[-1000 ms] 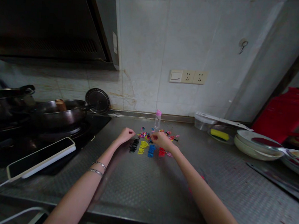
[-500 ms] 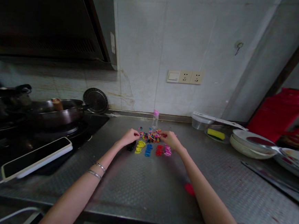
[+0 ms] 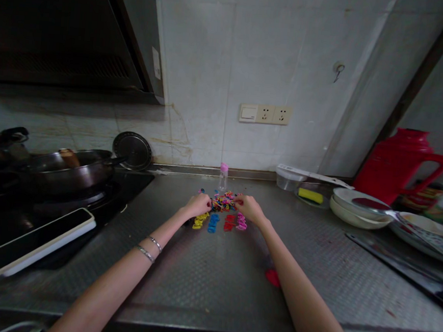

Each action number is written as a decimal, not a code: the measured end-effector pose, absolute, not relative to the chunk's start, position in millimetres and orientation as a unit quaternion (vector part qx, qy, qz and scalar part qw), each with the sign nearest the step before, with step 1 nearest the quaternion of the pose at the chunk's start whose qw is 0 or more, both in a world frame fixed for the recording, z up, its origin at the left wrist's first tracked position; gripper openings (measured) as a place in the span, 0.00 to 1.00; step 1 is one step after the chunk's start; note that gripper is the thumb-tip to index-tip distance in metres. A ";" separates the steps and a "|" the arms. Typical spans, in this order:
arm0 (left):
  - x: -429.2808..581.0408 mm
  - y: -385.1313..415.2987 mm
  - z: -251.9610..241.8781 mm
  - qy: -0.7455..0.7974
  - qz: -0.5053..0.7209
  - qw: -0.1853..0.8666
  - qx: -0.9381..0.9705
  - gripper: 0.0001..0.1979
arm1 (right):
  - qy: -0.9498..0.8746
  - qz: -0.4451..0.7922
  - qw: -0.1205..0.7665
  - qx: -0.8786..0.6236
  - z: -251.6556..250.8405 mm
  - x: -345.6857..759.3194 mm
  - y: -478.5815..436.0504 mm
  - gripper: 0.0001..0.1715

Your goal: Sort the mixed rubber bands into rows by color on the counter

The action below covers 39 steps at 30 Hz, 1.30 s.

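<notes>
A mixed heap of small colourful bands [image 3: 224,202] lies on the steel counter [image 3: 212,278]. In front of it sit sorted little piles: yellow [image 3: 200,220], blue [image 3: 213,223], red [image 3: 229,222] and pink [image 3: 241,222]. My left hand [image 3: 199,205] rests at the heap's left edge with its fingers curled and pinched together. At the heap's right edge my right hand [image 3: 249,208] is pinched too. What either hand grips is too small to make out. A small clear bottle with a pink cap [image 3: 223,177] stands just behind the heap.
A stove with a dark pan [image 3: 64,166] and a phone on a cable [image 3: 34,246] lie at the left. Bowls and plates [image 3: 360,207], a sponge [image 3: 310,195], a red thermos jug [image 3: 398,164] and a knife [image 3: 401,264] crowd the right. A red scrap [image 3: 273,277] lies beside my right forearm.
Both hands have closed in on the mixed heap from either side. My left hand now hides the black pile. The view has shifted rightward.
</notes>
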<state>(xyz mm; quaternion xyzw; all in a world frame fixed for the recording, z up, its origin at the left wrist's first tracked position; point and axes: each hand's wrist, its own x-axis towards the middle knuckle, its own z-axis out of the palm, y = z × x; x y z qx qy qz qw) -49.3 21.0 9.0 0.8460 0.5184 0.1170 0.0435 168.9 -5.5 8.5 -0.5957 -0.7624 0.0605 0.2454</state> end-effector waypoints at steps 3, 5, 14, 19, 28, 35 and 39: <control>-48.1 22.8 9.5 0.520 0.122 0.052 0.844 0.08 | -0.764 0.057 0.246 -0.594 8.8 168.8 -6.2 0.16; -47.7 24.1 11.4 0.518 0.127 0.060 0.844 0.08 | -0.765 0.055 0.245 -0.593 8.8 169.0 -6.2 0.16; -54.3 38.5 24.4 0.492 0.220 0.119 0.834 0.12 | -0.761 0.046 0.235 -0.603 9.5 169.3 -7.4 0.17; -70.9 41.5 19.5 0.483 0.239 0.155 0.828 0.14 | -0.764 0.040 0.232 -0.601 8.9 168.6 -7.6 0.17; -122.1 35.4 14.7 0.508 0.202 0.156 0.823 0.13 | -0.767 0.040 0.210 -0.604 8.3 160.8 -9.4 0.17; -130.9 34.2 10.3 0.495 0.191 0.201 0.824 0.13 | -0.773 0.031 0.199 -0.602 8.9 156.9 -11.3 0.17; -131.7 34.6 7.9 0.494 0.188 0.218 0.821 0.13 | -0.775 0.021 0.196 -0.600 7.6 154.7 -11.7 0.16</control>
